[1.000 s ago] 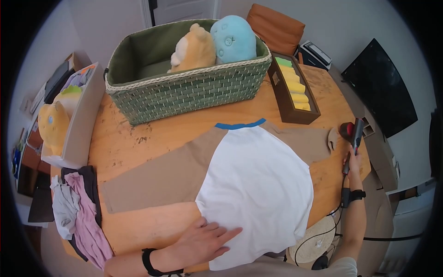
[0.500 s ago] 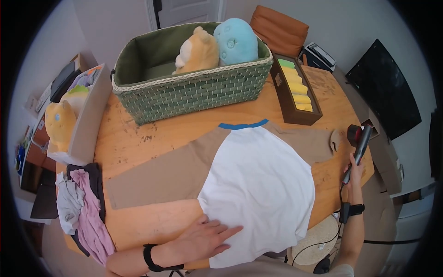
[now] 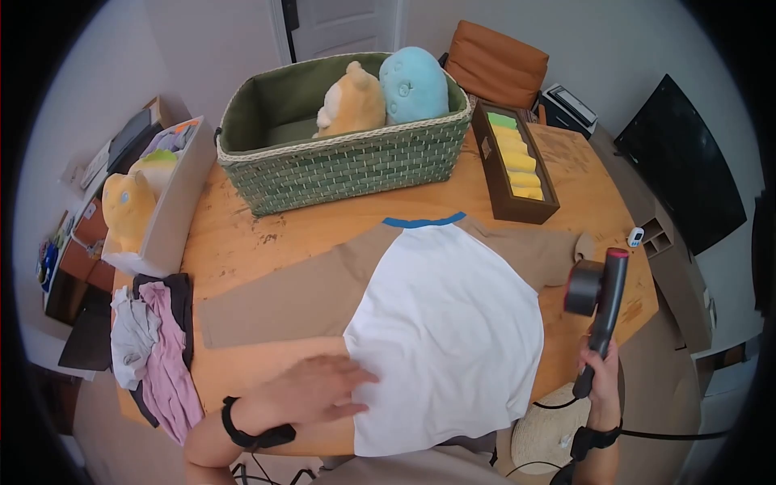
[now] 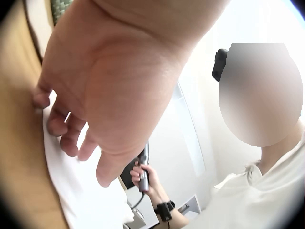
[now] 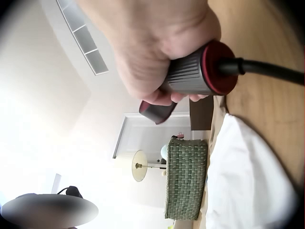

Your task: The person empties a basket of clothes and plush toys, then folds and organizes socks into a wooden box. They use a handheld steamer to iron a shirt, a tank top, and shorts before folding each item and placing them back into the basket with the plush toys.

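A white shirt (image 3: 444,323) with brown sleeves and a blue collar lies spread on the table. The left hand (image 3: 315,388), blurred in the head view, is over the shirt's lower left edge with fingers extended; contact with the cloth cannot be told. At the right, the right hand (image 3: 600,373) grips the handle of a dark grey and red corded device (image 3: 605,315), held up beside the shirt with its round head towards the cloth. In the right wrist view the fingers wrap the device's ribbed handle (image 5: 190,74).
A green woven basket (image 3: 347,174) with two plush toys stands at the back, a brown box (image 3: 529,212) of yellow rolls to its right. At the left are a white bin (image 3: 174,202) and piled clothes (image 3: 166,347). A small white item (image 3: 635,237) lies at the right edge.
The right hand has brought the device nearer the body and left, from beyond the right cuff to beside the shirt. The left hand has shifted left and up, its index finger no longer stretched across the cloth.
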The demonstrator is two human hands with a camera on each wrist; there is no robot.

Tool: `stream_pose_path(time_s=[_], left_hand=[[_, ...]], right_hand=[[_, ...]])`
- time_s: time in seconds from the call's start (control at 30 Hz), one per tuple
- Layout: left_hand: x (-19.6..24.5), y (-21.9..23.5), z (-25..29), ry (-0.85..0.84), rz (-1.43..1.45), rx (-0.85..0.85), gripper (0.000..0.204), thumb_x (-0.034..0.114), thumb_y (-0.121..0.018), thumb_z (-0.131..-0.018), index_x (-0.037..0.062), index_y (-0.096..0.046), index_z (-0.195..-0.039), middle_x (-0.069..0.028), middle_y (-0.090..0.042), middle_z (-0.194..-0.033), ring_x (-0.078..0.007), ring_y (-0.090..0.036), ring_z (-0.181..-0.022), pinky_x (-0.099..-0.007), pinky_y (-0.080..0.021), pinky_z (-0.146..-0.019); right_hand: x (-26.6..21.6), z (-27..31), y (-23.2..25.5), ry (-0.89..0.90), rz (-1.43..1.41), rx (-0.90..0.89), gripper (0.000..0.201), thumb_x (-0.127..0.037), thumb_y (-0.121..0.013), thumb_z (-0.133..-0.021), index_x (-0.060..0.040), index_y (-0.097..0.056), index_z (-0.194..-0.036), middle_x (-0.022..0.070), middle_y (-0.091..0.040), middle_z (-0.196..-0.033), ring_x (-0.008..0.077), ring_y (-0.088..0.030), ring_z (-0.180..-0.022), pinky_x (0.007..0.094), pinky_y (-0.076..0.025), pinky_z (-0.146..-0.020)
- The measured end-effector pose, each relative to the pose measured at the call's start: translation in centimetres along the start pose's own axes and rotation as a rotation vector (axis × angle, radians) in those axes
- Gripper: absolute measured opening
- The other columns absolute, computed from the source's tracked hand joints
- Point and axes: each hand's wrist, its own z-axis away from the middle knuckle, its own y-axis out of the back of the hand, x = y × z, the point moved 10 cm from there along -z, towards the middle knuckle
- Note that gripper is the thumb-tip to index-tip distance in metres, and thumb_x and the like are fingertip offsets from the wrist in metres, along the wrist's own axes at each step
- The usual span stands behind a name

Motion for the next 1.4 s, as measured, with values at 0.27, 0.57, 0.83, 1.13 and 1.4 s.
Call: stream_pose_path(time_s=[0.27,0.57,0.83,1.13,1.4], left_hand=[[-10.5,9.8,11.4,0.682,-0.180,0.430,0.027,0.024,-0.078,-0.083,0.0074,-0.066,-0.101,-0.0103,-0.064,-0.072,-0.0299,-0.065,-0.070,-0.0401,-0.050,-0.064],[-14.8,8.4,20.2,0.968,-0.214,0.617,0.032,0.023,-0.076,-0.086,0.0025,-0.062,-0.106,-0.0116,-0.061,-0.066,-0.0290,-0.063,-0.062,-0.0395,-0.047,-0.057],[-17.4,9.1,21.5,1.079,-0.278,0.711,0.037,0.029,-0.073,-0.089,-0.0006,-0.060,-0.106,-0.0153,-0.067,-0.070,-0.0335,-0.066,-0.065,-0.0430,-0.049,-0.060],[-18.5,9.0,20.6,1.058,-0.280,0.655,0.036,0.034,-0.067,-0.093,-0.0014,-0.058,-0.098,-0.0245,-0.065,-0.078,-0.0429,-0.065,-0.076,-0.0475,-0.049,-0.066],[-18.5,8.5,20.7,1.037,-0.278,0.674,0.033,0.031,-0.065,-0.095,-0.0004,-0.057,-0.098,-0.0255,-0.063,-0.078,-0.0469,-0.063,-0.077,-0.0499,-0.047,-0.066]], right_hand=[[-1.7,-0.8,-2.8,-0.012,-0.106,0.099,0.036,-0.001,-0.063,-0.086,-0.0087,-0.044,-0.116,0.0053,-0.055,-0.074,0.0131,-0.056,-0.052,0.0262,-0.046,-0.045],[-2.4,-1.5,5.6,0.332,0.548,0.403,0.032,-0.002,-0.067,-0.092,-0.0078,-0.046,-0.116,-0.0012,-0.051,-0.075,0.0049,-0.047,-0.056,0.0236,-0.036,-0.050],[-2.5,-1.1,9.7,0.065,0.727,0.344,0.032,0.000,-0.063,-0.088,-0.0073,-0.046,-0.113,-0.0004,-0.051,-0.073,0.0066,-0.047,-0.062,0.0248,-0.037,-0.055],[-0.8,-2.2,9.5,-0.004,0.922,0.235,0.037,-0.004,-0.065,-0.088,-0.0025,-0.047,-0.121,0.0093,-0.059,-0.081,0.0166,-0.057,-0.068,0.0316,-0.045,-0.062],[0.3,-2.5,8.4,0.176,0.960,0.265,0.062,-0.007,-0.067,-0.092,-0.0016,-0.034,-0.144,0.0282,-0.060,-0.121,0.0396,-0.061,-0.112,0.0428,-0.047,-0.098]])
